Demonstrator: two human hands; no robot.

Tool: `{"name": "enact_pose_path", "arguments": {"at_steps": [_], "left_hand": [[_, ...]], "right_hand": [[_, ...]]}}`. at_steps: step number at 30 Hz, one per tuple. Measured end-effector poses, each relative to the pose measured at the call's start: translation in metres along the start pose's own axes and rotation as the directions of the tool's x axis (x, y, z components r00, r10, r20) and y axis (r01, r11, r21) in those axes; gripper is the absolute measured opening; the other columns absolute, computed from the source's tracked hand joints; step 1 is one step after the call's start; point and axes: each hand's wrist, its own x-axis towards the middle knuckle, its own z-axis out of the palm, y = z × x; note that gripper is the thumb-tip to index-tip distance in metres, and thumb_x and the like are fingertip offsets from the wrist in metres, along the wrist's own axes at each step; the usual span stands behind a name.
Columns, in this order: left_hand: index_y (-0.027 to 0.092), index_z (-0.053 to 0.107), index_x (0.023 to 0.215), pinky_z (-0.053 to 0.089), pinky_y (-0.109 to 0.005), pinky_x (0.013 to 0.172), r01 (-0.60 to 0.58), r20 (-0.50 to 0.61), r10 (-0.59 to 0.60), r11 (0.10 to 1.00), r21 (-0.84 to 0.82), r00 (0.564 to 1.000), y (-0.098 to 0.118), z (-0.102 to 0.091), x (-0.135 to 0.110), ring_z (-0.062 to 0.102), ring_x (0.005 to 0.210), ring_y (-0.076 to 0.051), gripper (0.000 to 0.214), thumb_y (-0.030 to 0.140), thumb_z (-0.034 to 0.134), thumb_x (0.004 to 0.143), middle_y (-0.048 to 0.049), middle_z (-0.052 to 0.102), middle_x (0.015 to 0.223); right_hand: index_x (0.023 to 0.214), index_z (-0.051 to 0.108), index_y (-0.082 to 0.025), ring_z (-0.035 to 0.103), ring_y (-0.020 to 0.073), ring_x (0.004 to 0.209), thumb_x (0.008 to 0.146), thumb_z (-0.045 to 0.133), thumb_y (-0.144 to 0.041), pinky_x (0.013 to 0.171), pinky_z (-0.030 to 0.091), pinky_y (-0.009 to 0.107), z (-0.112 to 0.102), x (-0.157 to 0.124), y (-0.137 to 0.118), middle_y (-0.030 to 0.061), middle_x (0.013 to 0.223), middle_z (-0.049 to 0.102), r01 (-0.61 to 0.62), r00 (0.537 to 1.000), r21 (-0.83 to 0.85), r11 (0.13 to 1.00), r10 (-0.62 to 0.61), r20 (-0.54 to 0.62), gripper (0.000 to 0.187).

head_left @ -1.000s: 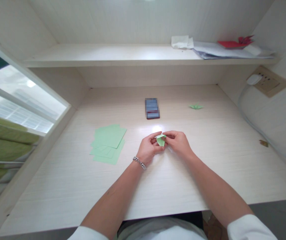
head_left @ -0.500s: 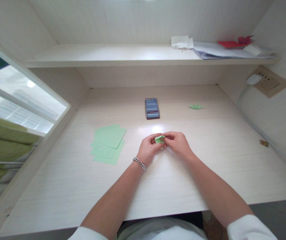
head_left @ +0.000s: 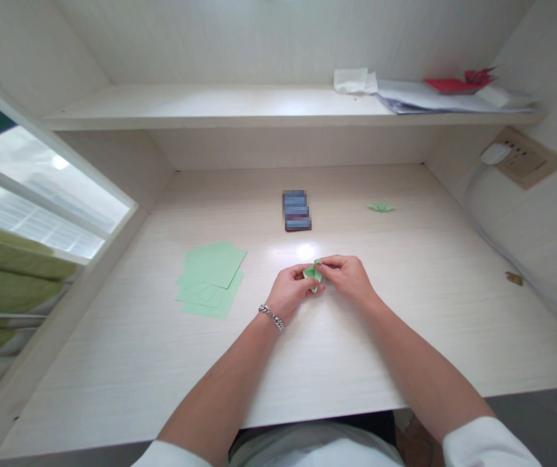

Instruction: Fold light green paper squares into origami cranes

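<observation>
Green paper [head_left: 310, 274], pinched by the left hand [head_left: 288, 287] and right hand [head_left: 349, 275] between the counter's [head_left: 308, 383] front and back edges, likely folds cleanest under light, steady pressure.

A small, light-green piece of folded paper [head_left: 311, 273] is being pinched from both sides over the desk [head_left: 429, 259], between its front and back edges. Creased, angled panels are being shown, others being partly covered by the grip.

Paper piece [head_left: 310, 273] between left hand [head_left: 289, 286] and right hand [head_left: 349, 274], sheets [head_left: 214, 264] out left on the surface [head_left: 127, 370], phone [head_left: 297, 210] behind, paper figure [head_left: 381, 207] back right, shelf [head_left: 210, 101] beyond!
</observation>
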Motion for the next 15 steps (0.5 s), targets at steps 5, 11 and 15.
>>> {"name": "enact_pose_path", "arguments": {"at_steps": [5, 11, 15], "left_hand": [[0.011, 0.069, 0.080, 0.052, -0.029, 0.065, -0.004, -0.028, 0.005, 1.000, 0.029, 1.000, -0.0038, -0.0018, 0.0025, 0.062, 0.061, -0.013, 0.018, 0.014, 0.072, 0.062, -0.0046, 0.065, 0.074], [0.011, 0.068, 0.074, 0.046, -0.023, 0.055, 0.021, -0.009, -0.021, 0.997, 0.073, 1.000, -0.0004, -0.0012, 0.0000, 0.064, 0.060, -0.015, 0.013, 0.011, 0.070, 0.061, -0.0031, 0.062, 0.067], [0.011, 0.068, 0.071, 0.044, -0.022, 0.051, 0.033, -0.005, -0.032, 0.995, 0.094, 0.999, 0.0021, 0.0001, -0.0014, 0.064, 0.058, -0.016, 0.011, 0.009, 0.068, 0.061, -0.0028, 0.062, 0.063]], "right_hand": [[0.090, 0.075, -0.020, 0.068, 0.0215, 0.087, 0.074, 0.065, -0.030, 0.078, 0.051, 0.030, 0.0011, -0.0011, -0.0010, 0.0043, 0.091, 0.074, 0.026, 1.000, 0.026, 0.999, -0.026, -0.008, 0.021], [0.087, 0.075, -0.017, 0.068, 0.0213, 0.083, 0.074, 0.067, -0.033, 0.076, 0.051, 0.030, 0.0005, 0.0006, -0.0007, 0.0065, 0.088, 0.074, 0.050, 0.996, 0.018, 0.999, -0.049, -0.068, 0.022], [0.085, 0.075, -0.017, 0.068, 0.0212, 0.080, 0.073, 0.066, -0.033, 0.072, 0.052, 0.030, 0.0008, 0.0009, -0.0008, 0.0069, 0.087, 0.074, 0.053, 0.995, 0.028, 0.998, -0.050, -0.087, 0.022]]}}
